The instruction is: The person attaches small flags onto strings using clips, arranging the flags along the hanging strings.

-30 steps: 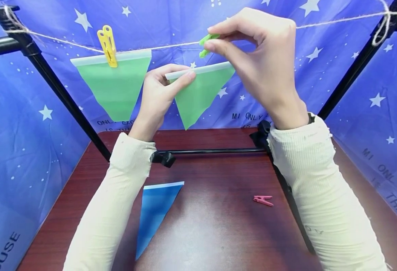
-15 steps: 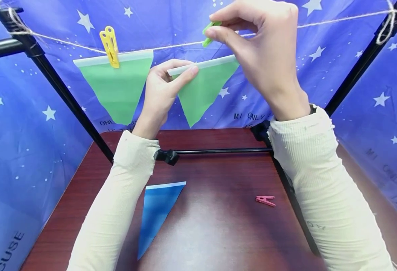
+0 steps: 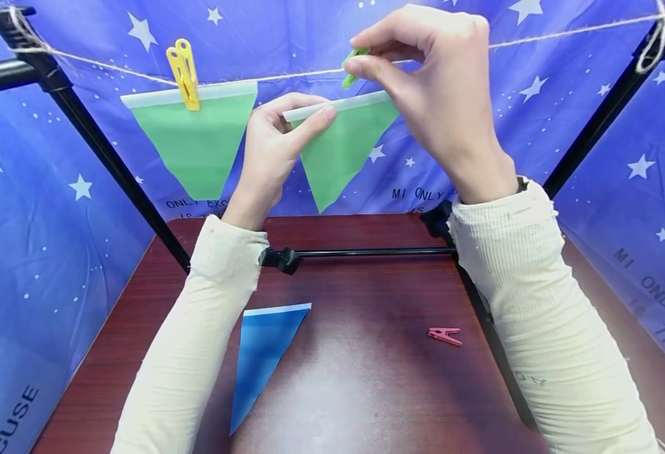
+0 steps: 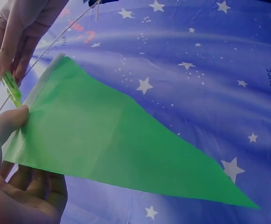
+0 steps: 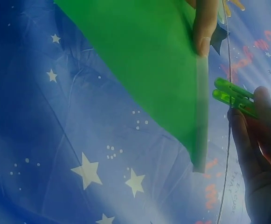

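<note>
My left hand (image 3: 278, 142) pinches a green pennant (image 3: 344, 142) by the left part of its white top edge, thumb in front. The pennant hangs point down, its top edge a little below the string (image 3: 310, 74). Above it, my right hand (image 3: 440, 94) pinches a green clothespin (image 3: 351, 74) between thumb and fingers. In the right wrist view the clothespin (image 5: 233, 95) is at the string, apart from the pennant (image 5: 140, 70); I cannot tell whether it grips the string. A yellow clothespin (image 3: 183, 75) holds another green pennant (image 3: 196, 142) on the string at the left.
On the brown table (image 3: 366, 391) lie a blue pennant (image 3: 264, 359) and a pink clothespin (image 3: 445, 336). Black poles (image 3: 105, 164) stand at both sides, with the string tied to them. A crossbar (image 3: 366, 253) runs low behind. Blue starry cloth (image 3: 77, 252) hangs around.
My left hand has brought the pennant slightly up and to the right, nearer the string. The green clothespin has tilted more upright in my right hand, after rising a little and coming back down.
</note>
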Tool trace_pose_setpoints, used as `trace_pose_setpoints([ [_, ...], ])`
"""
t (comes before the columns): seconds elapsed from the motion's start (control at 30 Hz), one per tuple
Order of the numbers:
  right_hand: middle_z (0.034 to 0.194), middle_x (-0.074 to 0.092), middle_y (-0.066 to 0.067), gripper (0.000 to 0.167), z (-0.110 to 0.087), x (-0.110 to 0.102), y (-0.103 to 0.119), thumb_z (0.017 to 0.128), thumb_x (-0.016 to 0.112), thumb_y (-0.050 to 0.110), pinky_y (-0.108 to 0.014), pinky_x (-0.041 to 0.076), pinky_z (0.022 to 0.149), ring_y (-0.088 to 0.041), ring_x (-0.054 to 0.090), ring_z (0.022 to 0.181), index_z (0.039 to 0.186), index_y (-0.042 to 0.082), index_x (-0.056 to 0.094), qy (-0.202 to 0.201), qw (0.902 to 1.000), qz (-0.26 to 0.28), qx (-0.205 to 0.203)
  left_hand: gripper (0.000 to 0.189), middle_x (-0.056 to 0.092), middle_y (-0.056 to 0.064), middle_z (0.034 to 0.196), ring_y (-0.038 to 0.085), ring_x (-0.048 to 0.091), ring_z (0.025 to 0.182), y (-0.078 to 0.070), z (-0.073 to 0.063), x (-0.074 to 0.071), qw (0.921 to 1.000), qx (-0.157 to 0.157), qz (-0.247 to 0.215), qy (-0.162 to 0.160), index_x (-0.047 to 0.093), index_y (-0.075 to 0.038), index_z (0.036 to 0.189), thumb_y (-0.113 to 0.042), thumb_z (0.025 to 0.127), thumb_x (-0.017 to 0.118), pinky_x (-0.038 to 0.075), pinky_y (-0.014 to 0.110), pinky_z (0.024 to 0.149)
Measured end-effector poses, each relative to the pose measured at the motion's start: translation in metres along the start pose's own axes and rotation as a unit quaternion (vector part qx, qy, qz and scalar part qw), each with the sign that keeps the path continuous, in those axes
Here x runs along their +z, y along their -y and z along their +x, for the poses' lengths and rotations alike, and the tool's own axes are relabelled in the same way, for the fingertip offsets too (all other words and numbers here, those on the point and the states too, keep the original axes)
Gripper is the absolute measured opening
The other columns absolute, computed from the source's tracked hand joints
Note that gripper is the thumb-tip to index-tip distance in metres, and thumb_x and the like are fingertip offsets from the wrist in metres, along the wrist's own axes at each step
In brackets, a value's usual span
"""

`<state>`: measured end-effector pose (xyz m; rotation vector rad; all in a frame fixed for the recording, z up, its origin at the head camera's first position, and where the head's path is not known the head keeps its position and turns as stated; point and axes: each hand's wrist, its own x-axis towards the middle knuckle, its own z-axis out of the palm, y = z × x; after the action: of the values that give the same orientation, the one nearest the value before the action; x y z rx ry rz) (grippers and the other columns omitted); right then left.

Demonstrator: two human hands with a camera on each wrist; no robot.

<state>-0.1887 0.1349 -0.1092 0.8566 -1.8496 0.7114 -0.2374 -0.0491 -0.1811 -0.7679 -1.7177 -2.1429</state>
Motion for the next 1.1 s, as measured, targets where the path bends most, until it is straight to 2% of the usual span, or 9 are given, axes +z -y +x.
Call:
trace_pose_setpoints([
  [0.17, 0.087, 0.077, -0.005, 0.022, -0.0024, 0.0009, -0.0003, 0.090, 0.074, 0.027, -0.015, 0.053, 0.078, 0.012, 0.065, 0.081, 0.094, 0.005, 0.079, 0.020, 0.9998, -0.001, -0.005, 0.009, 0.073, 0.002, 0.089, 0.013, 0.062, 0.081, -0.0019, -0.0019, 0.0003, 1.0000, 0.005, -0.005, -0.003, 0.078, -0.005, 0.092, -0.002, 0.084, 0.077, 0.048, 0.026, 0.073],
  [0.37, 0.087, 0.076, -0.001, 0.020, -0.0054, 0.0020, 0.0013, 0.088, 0.075, 0.029, -0.013, 0.051, 0.077, 0.011, 0.065, 0.081, 0.092, 0.010, 0.081, 0.040, 0.9987, -0.016, 0.027, 0.009, 0.073, 0.001, 0.091, 0.014, 0.063, 0.084, -0.0007, -0.0035, -0.0011, 0.9999, 0.007, -0.006, -0.007, 0.078, -0.005, 0.092, -0.002, 0.084, 0.076, 0.049, 0.027, 0.075],
  [0.47, 0.086, 0.076, -0.003, 0.020, -0.0058, 0.0016, 0.0008, 0.089, 0.075, 0.027, -0.013, 0.051, 0.077, 0.009, 0.066, 0.081, 0.092, 0.008, 0.080, 0.043, 0.9989, -0.018, 0.012, 0.009, 0.073, 0.001, 0.092, 0.014, 0.063, 0.085, -0.0010, -0.0035, -0.0007, 0.9999, 0.004, -0.009, -0.008, 0.078, -0.006, 0.093, -0.002, 0.085, 0.075, 0.049, 0.027, 0.075],
  [0.6, 0.087, 0.076, -0.001, 0.019, -0.0054, 0.0011, 0.0014, 0.088, 0.075, 0.028, -0.013, 0.051, 0.077, 0.007, 0.066, 0.081, 0.092, 0.009, 0.080, 0.044, 0.9985, -0.021, 0.026, 0.009, 0.073, 0.001, 0.091, 0.014, 0.063, 0.084, -0.0034, -0.0030, 0.0008, 0.9999, 0.002, -0.014, -0.008, 0.077, -0.005, 0.093, -0.002, 0.085, 0.075, 0.049, 0.027, 0.075],
  [0.7, 0.088, 0.076, 0.002, 0.019, -0.0049, 0.0002, 0.0027, 0.088, 0.076, 0.028, -0.013, 0.051, 0.077, 0.006, 0.066, 0.081, 0.093, 0.011, 0.081, 0.047, 0.9972, -0.025, 0.053, 0.010, 0.073, 0.002, 0.091, 0.014, 0.064, 0.086, -0.0060, -0.0020, 0.0024, 0.9998, 0.003, -0.021, -0.008, 0.077, -0.004, 0.094, -0.002, 0.085, 0.075, 0.049, 0.027, 0.076],
  [0.97, 0.088, 0.076, 0.001, 0.020, -0.0042, -0.0001, 0.0047, 0.086, 0.077, 0.028, -0.013, 0.051, 0.079, 0.006, 0.067, 0.081, 0.094, 0.009, 0.080, 0.065, 0.9960, -0.027, 0.055, 0.012, 0.074, 0.003, 0.096, 0.018, 0.065, 0.099, -0.0083, -0.0021, 0.0037, 0.9994, 0.009, -0.031, -0.014, 0.077, 0.000, 0.096, 0.001, 0.085, 0.074, 0.050, 0.027, 0.081],
  [1.1, 0.088, 0.076, 0.001, 0.020, -0.0039, -0.0002, 0.0047, 0.086, 0.077, 0.027, -0.013, 0.051, 0.080, 0.006, 0.067, 0.081, 0.095, 0.009, 0.080, 0.072, 0.9953, -0.030, 0.056, 0.011, 0.074, 0.002, 0.094, 0.017, 0.064, 0.097, -0.0075, -0.0012, 0.0036, 0.9990, 0.011, -0.037, -0.022, 0.078, -0.002, 0.094, 0.000, 0.084, 0.074, 0.050, 0.027, 0.080],
])
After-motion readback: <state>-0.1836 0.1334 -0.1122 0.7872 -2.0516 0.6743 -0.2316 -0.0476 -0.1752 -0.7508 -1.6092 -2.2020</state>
